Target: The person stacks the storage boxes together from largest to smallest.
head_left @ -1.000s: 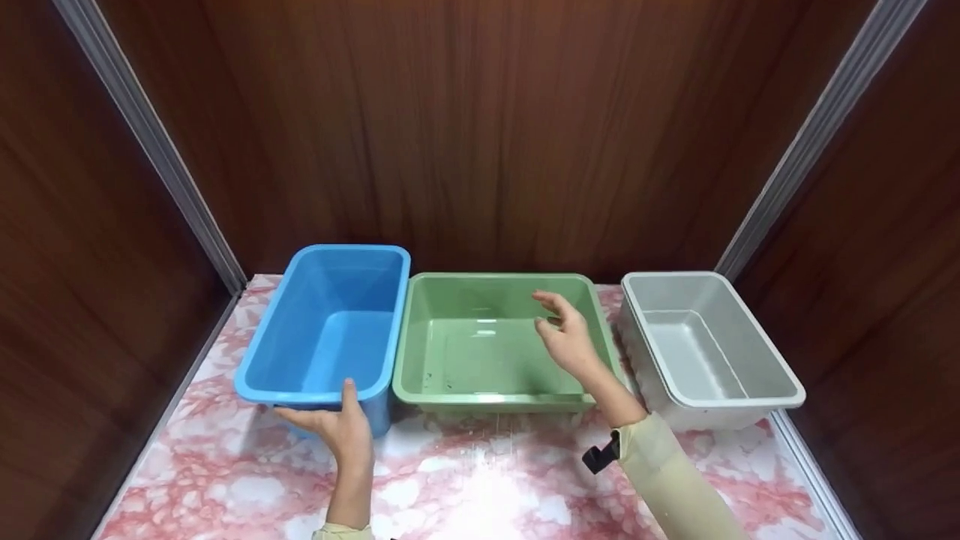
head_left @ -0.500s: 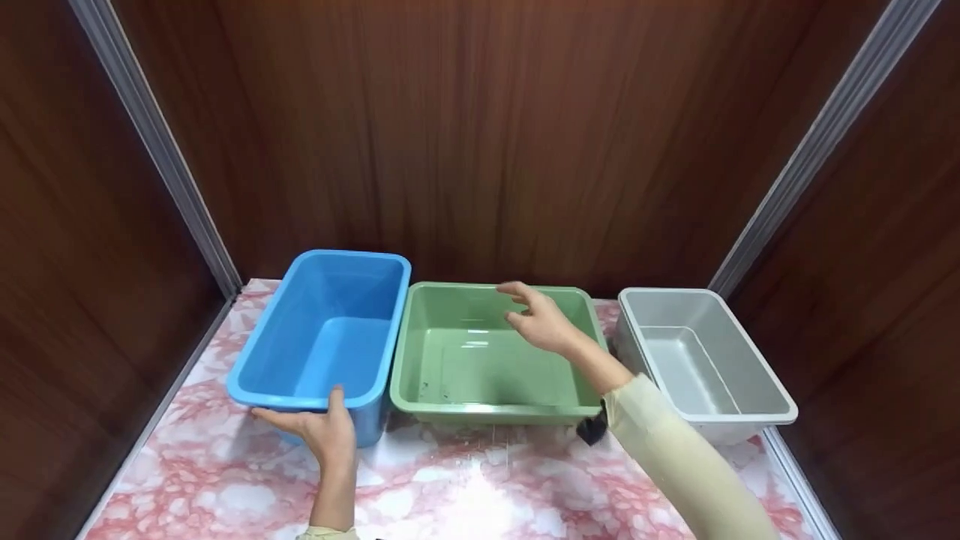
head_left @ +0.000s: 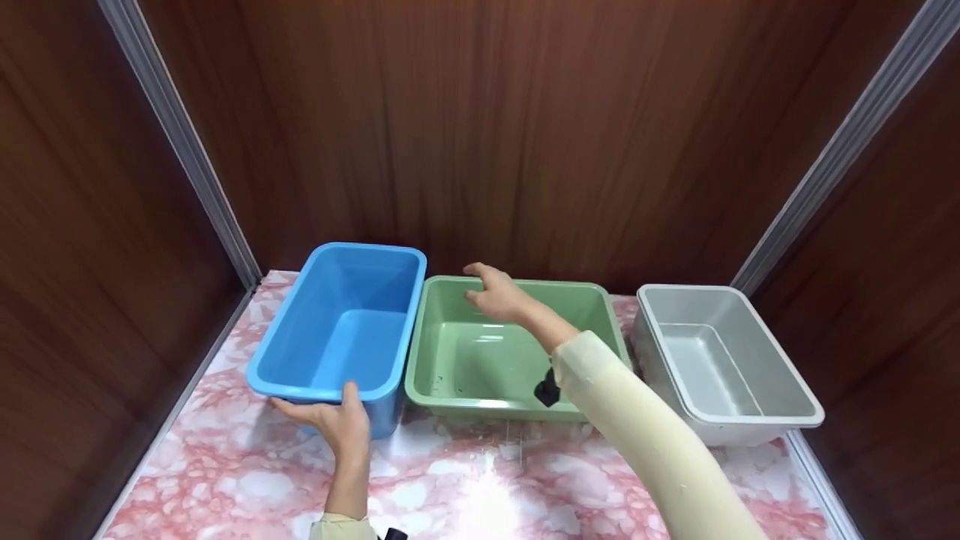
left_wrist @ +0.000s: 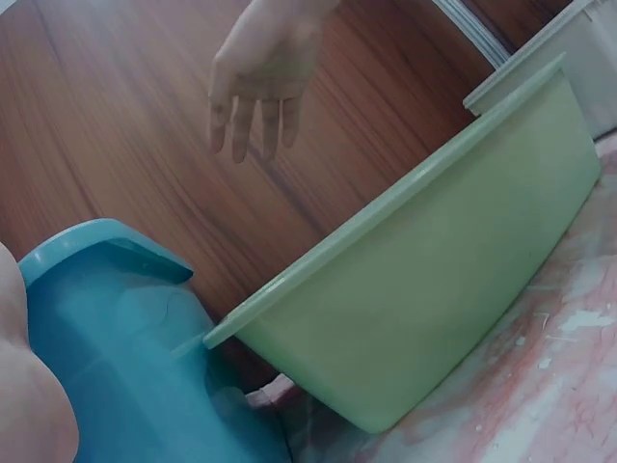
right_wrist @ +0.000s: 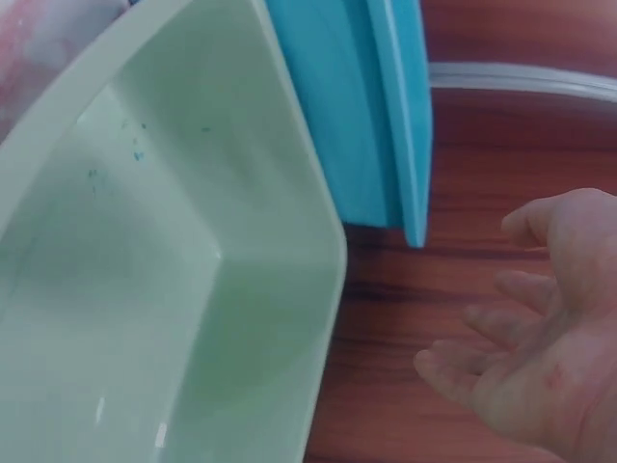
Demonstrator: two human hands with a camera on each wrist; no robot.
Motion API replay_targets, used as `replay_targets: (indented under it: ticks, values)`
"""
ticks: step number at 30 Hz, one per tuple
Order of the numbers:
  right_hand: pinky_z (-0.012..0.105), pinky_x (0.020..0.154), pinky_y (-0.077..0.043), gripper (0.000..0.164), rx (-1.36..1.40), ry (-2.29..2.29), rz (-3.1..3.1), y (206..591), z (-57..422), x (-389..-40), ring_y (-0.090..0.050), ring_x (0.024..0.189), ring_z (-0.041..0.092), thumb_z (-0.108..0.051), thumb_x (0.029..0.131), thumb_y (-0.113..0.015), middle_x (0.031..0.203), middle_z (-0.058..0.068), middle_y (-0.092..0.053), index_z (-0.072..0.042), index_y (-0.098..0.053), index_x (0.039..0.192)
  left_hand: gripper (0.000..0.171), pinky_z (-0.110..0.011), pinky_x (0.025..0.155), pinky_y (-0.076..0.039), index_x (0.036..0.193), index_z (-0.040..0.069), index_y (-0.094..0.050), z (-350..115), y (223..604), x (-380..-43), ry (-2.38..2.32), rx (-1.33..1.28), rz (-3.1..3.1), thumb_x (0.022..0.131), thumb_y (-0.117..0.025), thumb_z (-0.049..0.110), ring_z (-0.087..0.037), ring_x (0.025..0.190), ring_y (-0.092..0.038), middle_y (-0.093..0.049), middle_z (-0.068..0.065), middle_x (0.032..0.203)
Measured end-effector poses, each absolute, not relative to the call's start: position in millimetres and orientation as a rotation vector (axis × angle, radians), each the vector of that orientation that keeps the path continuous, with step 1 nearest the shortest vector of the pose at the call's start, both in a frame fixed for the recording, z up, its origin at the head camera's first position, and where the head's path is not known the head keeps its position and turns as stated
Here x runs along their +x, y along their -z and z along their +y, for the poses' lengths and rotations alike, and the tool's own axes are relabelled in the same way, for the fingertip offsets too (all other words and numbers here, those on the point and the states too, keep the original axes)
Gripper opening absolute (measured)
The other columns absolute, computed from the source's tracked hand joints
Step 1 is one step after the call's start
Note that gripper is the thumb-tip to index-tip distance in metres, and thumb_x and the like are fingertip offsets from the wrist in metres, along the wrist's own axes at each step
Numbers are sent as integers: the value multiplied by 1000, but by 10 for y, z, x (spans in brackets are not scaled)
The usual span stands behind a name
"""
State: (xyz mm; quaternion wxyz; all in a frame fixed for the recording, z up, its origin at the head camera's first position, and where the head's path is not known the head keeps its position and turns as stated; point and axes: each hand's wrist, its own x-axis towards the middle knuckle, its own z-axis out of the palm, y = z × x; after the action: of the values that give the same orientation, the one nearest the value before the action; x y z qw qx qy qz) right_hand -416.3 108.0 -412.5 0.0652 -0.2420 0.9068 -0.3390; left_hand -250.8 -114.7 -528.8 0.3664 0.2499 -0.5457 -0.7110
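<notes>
On the left stands a deep blue plastic tub. My left hand holds its front rim, thumb over the edge and fingers underneath. In the left wrist view only a pale bit of that hand shows beside the blue tub. My right hand hangs in the air over the back of a green basin, fingers loosely bent and holding nothing. The right wrist view has this hand apart from both the blue tub and the green basin.
A grey tub stands at the right, a small gap from the green basin. All three sit on a pink-and-white marbled surface. Dark wooden panels close off the back and both sides, with metal strips at the corners.
My right hand has moved left and toward the back across the green basin, nearer the blue tub. The left hand stays at the blue tub's front rim. The whole view shifts slightly.
</notes>
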Motion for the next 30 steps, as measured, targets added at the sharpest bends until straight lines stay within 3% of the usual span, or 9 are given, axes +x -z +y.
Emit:
replay_targets:
  ticks: [6,14,21,30]
  values:
    - [41,107,-34,52,-672,1037,2762,4259,766,-4215,-38,133,25,-27,102,-48,148,14,-40,-3,-36,147,109,-45,109,-24,150,11,22,-1144,5202,-2434,1826,591,-1346,78,-58,-5,-35,134,-18,19,-16,153]
    - [39,107,-33,57,-622,1082,2770,4351,491,-4266,-36,135,26,-32,101,-48,148,15,-38,0,-33,147,110,-43,103,-30,150,23,22,-1199,5505,-2495,1847,677,-1347,81,-60,2,-29,130,-24,14,-9,153]
    - [41,107,-32,65,-536,1151,2699,4372,349,-4354,-33,137,27,-34,99,-53,151,16,-33,-2,-28,150,111,-46,102,-32,151,28,22,-1200,5536,-2479,1843,645,-1324,82,-61,1,-34,131,-27,10,-11,155]
    - [42,110,-29,79,-452,1212,2638,4435,238,-4427,-27,140,30,-36,95,-59,155,18,-25,1,-18,153,111,-44,102,-34,151,30,18,-1173,5567,-2426,1847,611,-1331,81,-62,-1,-30,128,-32,0,-15,154]
